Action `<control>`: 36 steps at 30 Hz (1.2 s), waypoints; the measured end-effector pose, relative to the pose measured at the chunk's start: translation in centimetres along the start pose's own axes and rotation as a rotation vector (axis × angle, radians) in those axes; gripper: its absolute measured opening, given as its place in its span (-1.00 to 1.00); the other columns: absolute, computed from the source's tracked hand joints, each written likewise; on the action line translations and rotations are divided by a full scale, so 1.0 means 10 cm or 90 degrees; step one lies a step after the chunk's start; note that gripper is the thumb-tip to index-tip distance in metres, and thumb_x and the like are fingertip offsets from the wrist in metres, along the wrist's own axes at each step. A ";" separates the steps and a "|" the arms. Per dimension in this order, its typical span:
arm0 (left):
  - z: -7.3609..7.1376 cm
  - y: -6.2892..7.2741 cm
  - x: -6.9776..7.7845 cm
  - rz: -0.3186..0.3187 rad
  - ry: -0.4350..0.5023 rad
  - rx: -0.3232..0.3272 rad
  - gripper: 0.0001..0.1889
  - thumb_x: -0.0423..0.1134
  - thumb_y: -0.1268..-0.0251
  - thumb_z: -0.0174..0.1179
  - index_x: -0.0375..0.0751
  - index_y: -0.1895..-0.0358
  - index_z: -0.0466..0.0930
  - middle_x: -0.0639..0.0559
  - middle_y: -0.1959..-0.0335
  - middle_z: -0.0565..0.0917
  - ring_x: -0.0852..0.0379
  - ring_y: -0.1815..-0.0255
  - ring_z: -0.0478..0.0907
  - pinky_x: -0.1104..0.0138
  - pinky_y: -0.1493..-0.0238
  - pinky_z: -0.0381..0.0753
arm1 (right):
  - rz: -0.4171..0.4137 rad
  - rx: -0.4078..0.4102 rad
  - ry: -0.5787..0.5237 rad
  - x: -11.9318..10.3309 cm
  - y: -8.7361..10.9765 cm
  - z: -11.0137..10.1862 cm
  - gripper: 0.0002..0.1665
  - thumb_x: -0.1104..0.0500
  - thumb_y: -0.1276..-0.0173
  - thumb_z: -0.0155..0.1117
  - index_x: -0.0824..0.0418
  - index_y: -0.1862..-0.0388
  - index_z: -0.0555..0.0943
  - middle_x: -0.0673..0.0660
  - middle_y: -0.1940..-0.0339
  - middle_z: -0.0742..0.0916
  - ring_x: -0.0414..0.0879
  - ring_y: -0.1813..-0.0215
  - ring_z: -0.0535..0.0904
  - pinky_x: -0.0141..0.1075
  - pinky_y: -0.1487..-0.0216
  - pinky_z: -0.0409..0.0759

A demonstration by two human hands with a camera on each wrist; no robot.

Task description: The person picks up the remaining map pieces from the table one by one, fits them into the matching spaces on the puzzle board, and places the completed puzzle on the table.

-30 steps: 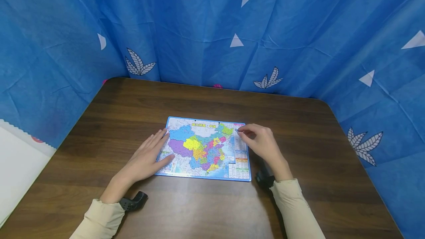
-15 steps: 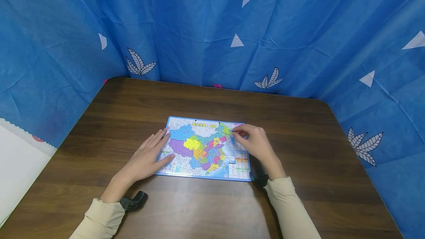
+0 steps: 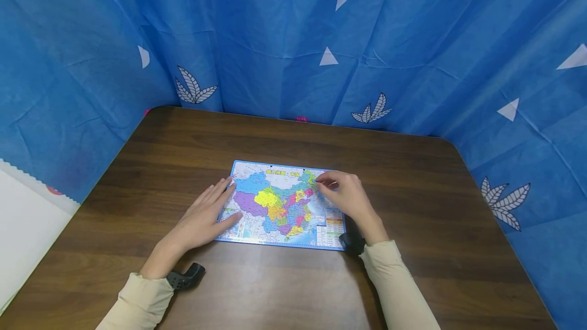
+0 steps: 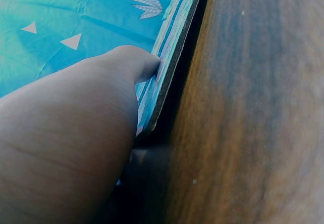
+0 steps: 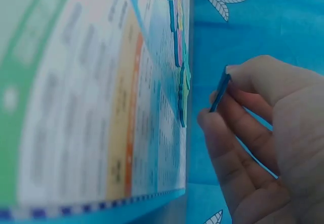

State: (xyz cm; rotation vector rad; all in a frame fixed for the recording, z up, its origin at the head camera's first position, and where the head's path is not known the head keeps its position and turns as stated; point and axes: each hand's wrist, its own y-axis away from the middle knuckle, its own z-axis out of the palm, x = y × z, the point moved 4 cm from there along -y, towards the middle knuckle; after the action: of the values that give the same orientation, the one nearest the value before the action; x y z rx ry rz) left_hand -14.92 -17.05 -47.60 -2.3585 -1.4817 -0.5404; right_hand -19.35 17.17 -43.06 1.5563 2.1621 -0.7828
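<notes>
A map puzzle board [image 3: 275, 244] with a blue border and many-coloured map pieces lies on the wooden table. Across its left edge rests my left hand [image 3: 197, 220], fingers extended. The left wrist view shows the thumb [image 4: 136, 62] touching the top face of the board. Over the board's upper right part, my right hand [image 3: 347, 196] pinches a small thin puzzle piece [image 5: 219, 90] between thumb and fingertips. The right wrist view has this piece edge-on and apart from the board, so its printed face is hidden. Raised map pieces [image 5: 183, 97] sit on the board near it.
The brown wooden table [image 3: 284, 289] extends around the board. Blue curtains [image 3: 284, 39] with leaf and triangle prints hang behind and at the sides. A white surface [image 3: 27, 228] shows at the far left. Each wrist wears a black device [image 3: 187, 277].
My right hand has moved left over the board with the pinched puzzle piece, from the text column toward the green map area. My left hand stays in place.
</notes>
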 end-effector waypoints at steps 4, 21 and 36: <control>0.00 0.00 0.00 0.001 0.000 0.001 -0.12 0.20 -0.45 0.16 -0.27 -0.63 0.13 -0.20 -0.70 0.03 -0.21 -0.71 -0.08 -0.12 -0.66 -0.04 | 0.009 -0.011 0.002 -0.01 -0.02 0.03 -0.75 0.13 -0.33 0.52 0.16 0.04 0.79 0.07 0.09 0.83 -0.09 0.12 0.75 -0.14 0.00 0.77; 0.00 0.00 0.00 -0.001 0.003 0.002 -0.12 0.21 -0.46 0.15 -0.26 -0.63 0.12 -0.19 -0.70 0.03 -0.20 -0.71 -0.08 -0.12 -0.66 -0.04 | 0.021 -0.047 0.057 -0.03 -0.06 0.13 -0.78 0.10 -0.32 0.53 0.10 0.08 0.83 0.05 0.09 0.83 -0.12 0.15 0.72 -0.20 0.04 0.74; 0.00 0.00 0.00 0.002 0.000 0.004 -0.12 0.20 -0.46 0.15 -0.26 -0.63 0.12 -0.19 -0.70 0.04 -0.21 -0.71 -0.07 -0.12 -0.66 -0.04 | 0.016 -0.067 0.068 -0.01 -0.06 0.17 -0.77 0.08 -0.32 0.53 0.06 0.06 0.83 0.05 0.03 0.79 -0.10 0.17 0.62 -0.23 0.08 0.72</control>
State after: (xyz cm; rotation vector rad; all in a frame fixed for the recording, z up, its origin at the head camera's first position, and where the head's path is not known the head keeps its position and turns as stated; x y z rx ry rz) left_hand -14.89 -17.04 -47.63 -2.3556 -1.4774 -0.5351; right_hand -19.95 15.85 -44.16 1.6022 2.2155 -0.5798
